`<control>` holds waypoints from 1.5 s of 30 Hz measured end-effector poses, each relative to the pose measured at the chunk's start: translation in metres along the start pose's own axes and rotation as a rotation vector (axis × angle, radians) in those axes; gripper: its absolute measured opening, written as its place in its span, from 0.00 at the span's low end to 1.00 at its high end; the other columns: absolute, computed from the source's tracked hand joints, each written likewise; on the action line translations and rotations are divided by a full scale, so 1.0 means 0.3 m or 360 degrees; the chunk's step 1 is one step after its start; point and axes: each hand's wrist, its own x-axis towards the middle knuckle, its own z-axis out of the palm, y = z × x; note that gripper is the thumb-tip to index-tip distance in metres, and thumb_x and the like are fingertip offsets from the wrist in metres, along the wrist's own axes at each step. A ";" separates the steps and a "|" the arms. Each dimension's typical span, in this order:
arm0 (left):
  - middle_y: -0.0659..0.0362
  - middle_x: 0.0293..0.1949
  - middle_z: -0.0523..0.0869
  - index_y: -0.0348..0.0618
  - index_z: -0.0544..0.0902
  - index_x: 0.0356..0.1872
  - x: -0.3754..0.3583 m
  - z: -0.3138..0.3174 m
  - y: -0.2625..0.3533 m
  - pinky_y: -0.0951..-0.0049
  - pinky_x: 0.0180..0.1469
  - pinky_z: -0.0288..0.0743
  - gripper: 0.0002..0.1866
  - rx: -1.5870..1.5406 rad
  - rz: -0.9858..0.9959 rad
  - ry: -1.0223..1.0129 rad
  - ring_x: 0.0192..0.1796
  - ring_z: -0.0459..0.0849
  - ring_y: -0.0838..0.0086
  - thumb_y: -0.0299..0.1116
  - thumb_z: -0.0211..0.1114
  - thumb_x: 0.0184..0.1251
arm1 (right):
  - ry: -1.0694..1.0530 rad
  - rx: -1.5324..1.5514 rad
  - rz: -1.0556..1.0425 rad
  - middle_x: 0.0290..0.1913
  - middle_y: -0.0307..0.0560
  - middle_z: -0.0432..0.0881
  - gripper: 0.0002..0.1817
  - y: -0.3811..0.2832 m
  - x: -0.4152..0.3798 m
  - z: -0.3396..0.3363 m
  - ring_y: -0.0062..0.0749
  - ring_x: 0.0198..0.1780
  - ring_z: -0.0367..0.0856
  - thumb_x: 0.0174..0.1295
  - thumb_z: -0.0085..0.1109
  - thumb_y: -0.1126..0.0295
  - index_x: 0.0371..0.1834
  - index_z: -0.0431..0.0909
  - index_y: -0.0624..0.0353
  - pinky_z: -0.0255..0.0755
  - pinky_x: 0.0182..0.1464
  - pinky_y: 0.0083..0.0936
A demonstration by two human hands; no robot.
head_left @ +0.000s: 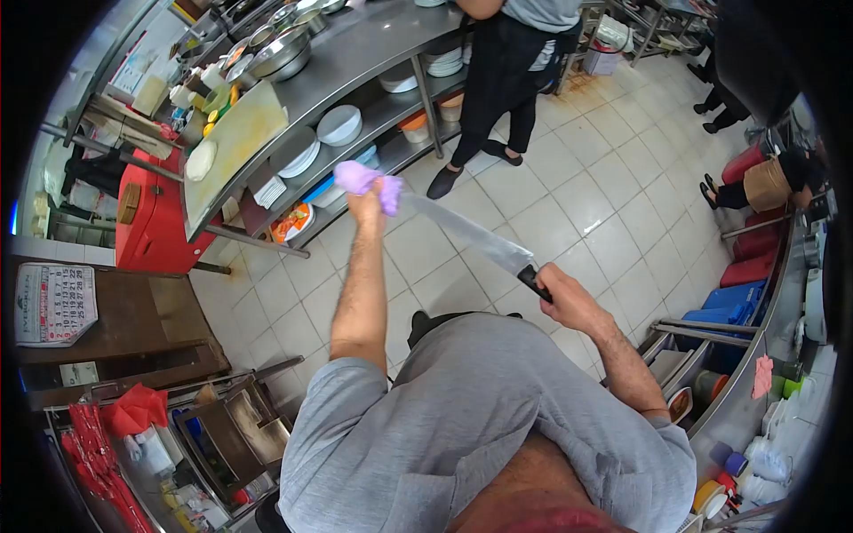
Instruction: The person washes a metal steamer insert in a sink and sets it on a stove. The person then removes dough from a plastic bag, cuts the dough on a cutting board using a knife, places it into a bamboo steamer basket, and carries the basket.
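Observation:
A long knife with a black handle and a wide silver blade (pixel 471 233) spans the space in front of my body, above the tiled floor. My right hand (pixel 566 298) is wrapped round its handle. A crumpled purple cloth (pixel 357 178) is gripped in my left hand (pixel 366 206), at the far end of the blade. Whether the cloth touches the tip cannot be made out.
A steel counter (pixel 355 58) with a cutting board (pixel 244 133), bowls and shelves of plates runs ahead on the left. A person in dark trousers (pixel 498 80) stands beside it. A red box (pixel 160 218) is at left, a steel counter (pixel 737 409) at right.

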 end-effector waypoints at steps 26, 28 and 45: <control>0.55 0.47 0.78 0.40 0.72 0.52 0.671 -0.067 0.260 0.66 0.53 0.73 0.16 -0.0444 -0.0427 -0.0772 0.49 0.79 0.66 0.30 0.59 0.63 | 0.0372 -0.0314 -0.0168 0.45 0.52 0.68 0.27 -0.375 1.098 0.326 0.49 0.43 0.74 0.50 0.50 0.80 0.56 0.61 0.53 0.72 0.42 0.38; 0.54 0.45 0.79 0.38 0.73 0.49 0.761 -0.048 0.237 0.67 0.49 0.76 0.15 -0.0333 -0.0449 -0.0749 0.45 0.81 0.66 0.24 0.61 0.60 | 0.0320 -0.0265 -0.0072 0.45 0.52 0.67 0.27 -0.396 1.116 0.314 0.49 0.43 0.74 0.50 0.50 0.80 0.56 0.60 0.52 0.71 0.41 0.39; 0.54 0.46 0.77 0.39 0.64 0.55 1.504 0.237 0.290 0.64 0.47 0.76 0.28 0.0090 -0.0071 -0.0614 0.44 0.80 0.66 0.19 0.65 0.52 | 0.0962 -0.0250 0.0591 0.43 0.50 0.71 0.25 -0.622 1.201 0.377 0.49 0.39 0.76 0.46 0.57 0.82 0.50 0.66 0.54 0.73 0.37 0.36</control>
